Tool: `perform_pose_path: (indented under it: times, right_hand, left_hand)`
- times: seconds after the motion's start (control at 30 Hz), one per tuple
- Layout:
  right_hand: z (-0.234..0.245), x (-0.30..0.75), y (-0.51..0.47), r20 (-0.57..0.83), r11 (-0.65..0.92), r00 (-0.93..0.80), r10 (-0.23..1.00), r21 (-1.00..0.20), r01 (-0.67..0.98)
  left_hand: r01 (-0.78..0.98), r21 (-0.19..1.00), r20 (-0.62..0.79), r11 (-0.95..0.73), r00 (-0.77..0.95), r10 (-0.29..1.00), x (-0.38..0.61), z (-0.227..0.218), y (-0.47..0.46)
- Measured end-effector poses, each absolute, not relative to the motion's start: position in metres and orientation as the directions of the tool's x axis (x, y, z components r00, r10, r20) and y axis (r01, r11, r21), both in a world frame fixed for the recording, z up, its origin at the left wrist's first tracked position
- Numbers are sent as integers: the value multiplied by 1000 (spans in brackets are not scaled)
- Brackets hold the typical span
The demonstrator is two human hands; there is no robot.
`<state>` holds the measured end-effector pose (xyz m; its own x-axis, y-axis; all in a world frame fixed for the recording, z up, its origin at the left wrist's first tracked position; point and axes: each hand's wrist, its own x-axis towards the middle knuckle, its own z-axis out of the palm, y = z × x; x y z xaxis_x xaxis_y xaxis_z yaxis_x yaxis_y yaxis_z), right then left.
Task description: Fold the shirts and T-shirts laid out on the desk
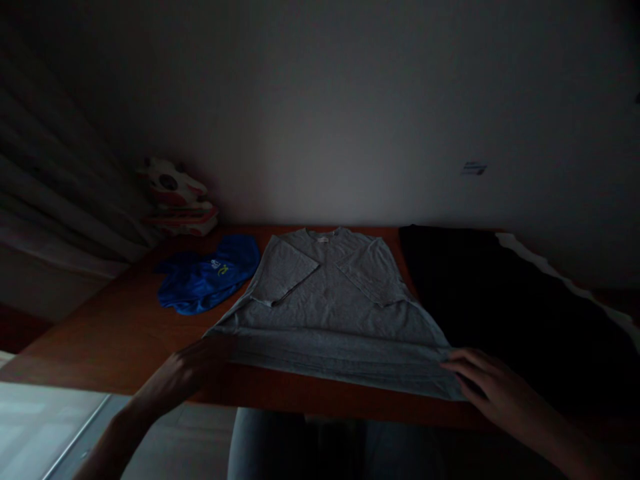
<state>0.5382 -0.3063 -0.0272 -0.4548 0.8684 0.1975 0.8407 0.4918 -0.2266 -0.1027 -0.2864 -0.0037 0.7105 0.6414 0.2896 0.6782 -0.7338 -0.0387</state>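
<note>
A grey short-sleeved T-shirt (325, 300) lies spread on the wooden table, its collar toward the wall and both sleeves laid inward over the body. Its lower end is doubled up into a band along the side nearest me. My left hand (193, 367) grips the left end of that band, its fingertips dark and partly lost against the cloth. At the right end, my right hand (480, 380) pinches the band's corner between thumb and fingers. The cloth is stretched between both hands.
A crumpled blue garment (215, 273) lies left of the shirt. Black cloth (480, 293) covers the table's right side, with white material (550, 273) behind it. A cow-like figure (175, 193) stands at the back left, by a curtain (55, 173). The table's front edge (280, 397) is close to my legs.
</note>
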Motion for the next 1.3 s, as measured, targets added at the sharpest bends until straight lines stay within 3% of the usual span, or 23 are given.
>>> perform_pose_path:
  times: [0.37,0.73,0.9,1.1,1.3]
  right_hand:
    - [-28,543,-301,167,493,-478,863,-65,868]
    - [-24,544,-302,235,584,-562,793,-29,811]
    - [-23,526,-305,290,622,-595,750,-1,783]
    - [-20,491,-304,310,654,-621,720,-3,756]
    - [-17,443,-303,322,649,-602,730,-50,759]
  left_hand:
    - [815,-58,319,-576,562,763,-109,-7,-270]
    - [798,-26,240,-602,589,771,-114,-9,-270]
    - [709,-133,283,-693,697,659,-74,-9,-275]
    - [636,-107,204,-765,767,609,-11,1,-269]
    - [597,-25,220,-802,786,578,38,-2,-263]
